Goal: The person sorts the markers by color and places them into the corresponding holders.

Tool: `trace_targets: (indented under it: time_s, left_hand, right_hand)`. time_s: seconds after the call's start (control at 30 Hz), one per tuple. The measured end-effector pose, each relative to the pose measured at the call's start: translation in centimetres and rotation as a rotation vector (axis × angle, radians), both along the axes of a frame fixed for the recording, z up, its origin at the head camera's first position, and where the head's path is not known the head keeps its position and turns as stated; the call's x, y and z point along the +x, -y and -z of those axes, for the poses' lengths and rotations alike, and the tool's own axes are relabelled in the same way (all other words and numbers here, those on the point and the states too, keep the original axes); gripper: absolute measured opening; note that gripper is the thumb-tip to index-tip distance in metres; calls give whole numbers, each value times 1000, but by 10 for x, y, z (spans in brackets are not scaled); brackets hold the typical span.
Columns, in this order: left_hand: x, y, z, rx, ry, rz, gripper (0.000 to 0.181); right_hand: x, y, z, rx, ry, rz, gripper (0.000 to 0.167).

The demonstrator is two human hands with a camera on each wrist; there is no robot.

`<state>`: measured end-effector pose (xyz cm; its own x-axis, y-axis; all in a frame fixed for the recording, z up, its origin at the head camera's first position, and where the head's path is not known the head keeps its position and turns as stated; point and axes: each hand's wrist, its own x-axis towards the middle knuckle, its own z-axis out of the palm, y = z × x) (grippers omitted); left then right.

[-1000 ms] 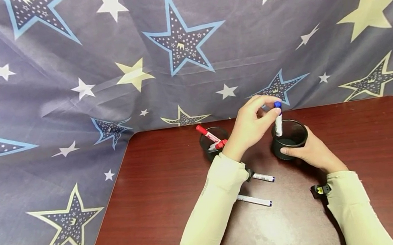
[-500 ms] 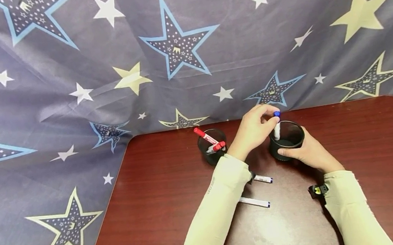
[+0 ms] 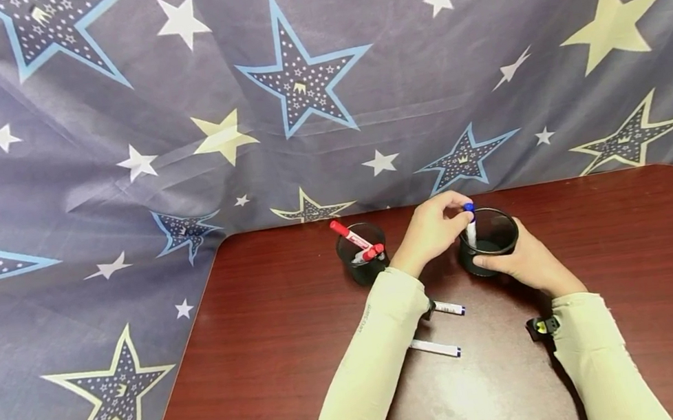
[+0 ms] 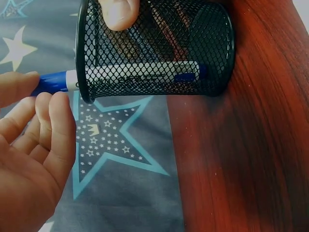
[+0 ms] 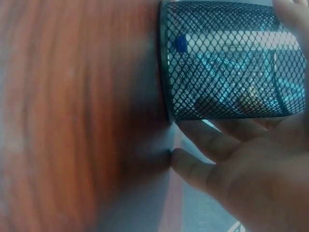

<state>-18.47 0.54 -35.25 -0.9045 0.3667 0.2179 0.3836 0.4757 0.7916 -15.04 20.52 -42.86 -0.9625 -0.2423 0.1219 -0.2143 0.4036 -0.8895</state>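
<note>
A blue-capped white marker [image 3: 471, 230] stands almost upright inside the right black mesh pen cup [image 3: 505, 246], near its left wall. My left hand [image 3: 435, 228] pinches its blue cap between thumb and fingers, above the rim. Through the mesh in the left wrist view, the marker's body [image 4: 145, 72] reaches nearly to the cup's base. My right hand [image 3: 532, 260] grips the same cup from the right, thumb across the front; in the right wrist view its fingers [image 5: 207, 140] lie along the far side.
A second mesh cup [image 3: 365, 272] at the left holds several red-capped markers [image 3: 352, 236]. Two blue-ended white markers, a rear one [image 3: 449, 307] and a front one [image 3: 436, 348], lie on the brown table [image 3: 266, 356], partly hidden by my left arm. A star-patterned cloth [image 3: 330, 155] hangs behind.
My left hand has lowered the marker from above the rim down into the right cup. My right hand has kept its hold on the cup. The view has shifted slightly.
</note>
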Motion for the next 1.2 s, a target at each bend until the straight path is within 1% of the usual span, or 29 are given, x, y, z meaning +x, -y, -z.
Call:
trace_targets:
  time_s: [0.1,0.23,0.33,0.43,0.63,0.83,0.97,1.1,1.2]
  left_hand:
    - [-1,0,2,-17,7,6,14]
    - [-2,-1,1,-105,-34,10,14]
    - [-2,-2,-1,-119,-44,6,14]
    - [-3,-2,-5,-110,-50,1,15]
    - [-4,-3,-13,-99,-40,3,17]
    - [-5,-3,-16,-113,-36,20,19]
    - [-5,-2,-17,-97,-52,26,18]
    - [-3,2,-21,-58,-68,21,18]
    - [3,7,-25,-19,-84,13,17]
  right_hand:
    - [0,0,0,20,8,11,89]
    - [1,0,-1,24,7,12,89]
    - [2,0,-2,11,4,1,88]
    - [2,0,-1,8,7,-2,87]
    - [1,-1,-1,28,26,14,91]
    - [1,-1,-3,29,29,18,94]
    - [1,0,-4,-4,14,3,91]
    - [1,1,-3,-17,0,-3,87]
    - [1,1,-2,-20,-8,-9,84]
